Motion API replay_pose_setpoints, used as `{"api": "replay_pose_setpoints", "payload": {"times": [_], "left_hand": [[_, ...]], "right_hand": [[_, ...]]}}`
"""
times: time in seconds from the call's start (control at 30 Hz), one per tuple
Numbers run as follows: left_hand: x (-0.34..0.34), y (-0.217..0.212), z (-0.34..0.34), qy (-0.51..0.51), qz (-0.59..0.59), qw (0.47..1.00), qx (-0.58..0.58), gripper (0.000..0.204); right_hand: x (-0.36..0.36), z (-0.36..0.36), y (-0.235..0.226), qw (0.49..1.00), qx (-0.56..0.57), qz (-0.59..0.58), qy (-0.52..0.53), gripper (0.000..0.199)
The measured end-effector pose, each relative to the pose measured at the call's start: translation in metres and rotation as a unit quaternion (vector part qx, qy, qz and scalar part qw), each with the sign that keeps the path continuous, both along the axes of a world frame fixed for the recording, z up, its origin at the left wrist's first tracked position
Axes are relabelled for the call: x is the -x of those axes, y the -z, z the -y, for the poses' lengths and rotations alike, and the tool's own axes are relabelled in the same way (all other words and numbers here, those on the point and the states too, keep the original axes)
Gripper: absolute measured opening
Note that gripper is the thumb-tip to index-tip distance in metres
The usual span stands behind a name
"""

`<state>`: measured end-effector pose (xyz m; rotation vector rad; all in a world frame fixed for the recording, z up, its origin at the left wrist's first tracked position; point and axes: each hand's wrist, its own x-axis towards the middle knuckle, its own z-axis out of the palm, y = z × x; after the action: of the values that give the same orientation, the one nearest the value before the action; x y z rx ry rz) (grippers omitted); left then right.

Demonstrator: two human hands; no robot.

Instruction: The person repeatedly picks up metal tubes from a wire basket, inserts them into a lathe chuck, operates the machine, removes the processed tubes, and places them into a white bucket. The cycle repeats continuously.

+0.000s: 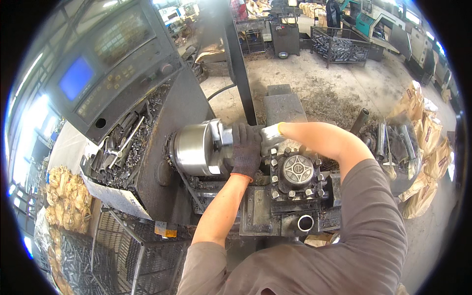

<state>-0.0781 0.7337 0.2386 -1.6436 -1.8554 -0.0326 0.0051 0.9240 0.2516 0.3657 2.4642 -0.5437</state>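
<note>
A lathe chuck (192, 149), a shiny steel cylinder with stepped jaws (215, 132), faces right near the middle. My left hand (246, 151), in a dark knit glove with an orange cuff, is right beside the jaws. Its fingers curl over something at the chuck's face that the glove hides. From the right reaches my right hand (271, 134), in a pale glove with a yellow cuff. It meets the left hand, and its fingertips are out of sight behind it. Just below my right forearm sits the square tool post (297, 171), with a round cap and several bolts around it.
A control panel (105, 69) with a blue screen rises at left. Below it, a tray (118, 194) holds a T-handled wrench (127, 143) and metal chips. An upright dark post (241, 73) stands behind the chuck. Paper sacks (423, 157) and metal tubes (381, 140) are at right.
</note>
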Motion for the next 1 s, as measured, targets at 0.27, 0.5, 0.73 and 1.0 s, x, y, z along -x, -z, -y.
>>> {"api": "replay_pose_setpoints", "payload": {"times": [0.27, 0.5, 0.73, 1.0], "left_hand": [[0.008, 0.007, 0.004, 0.047, 0.044, 0.998, -0.015, 0.083], [0.024, -0.024, 0.056, 0.068, 0.069, 0.995, 0.016, 0.085], [0.073, -0.051, 0.113, 0.008, 0.116, 0.992, 0.043, 0.125], [0.086, -0.062, 0.114, 0.029, 0.137, 0.99, 0.033, 0.118]], "right_hand": [[-0.184, -0.032, -0.037, 0.937, -0.113, -0.271, 0.19, 0.05], [-0.465, 0.171, 0.048, 0.681, -0.2, -0.418, 0.567, 0.049], [-0.535, 0.279, 0.116, 0.618, -0.145, -0.108, 0.765, 0.042], [-0.261, 0.28, -0.07, 0.896, -0.052, -0.399, 0.188, 0.051]]}}
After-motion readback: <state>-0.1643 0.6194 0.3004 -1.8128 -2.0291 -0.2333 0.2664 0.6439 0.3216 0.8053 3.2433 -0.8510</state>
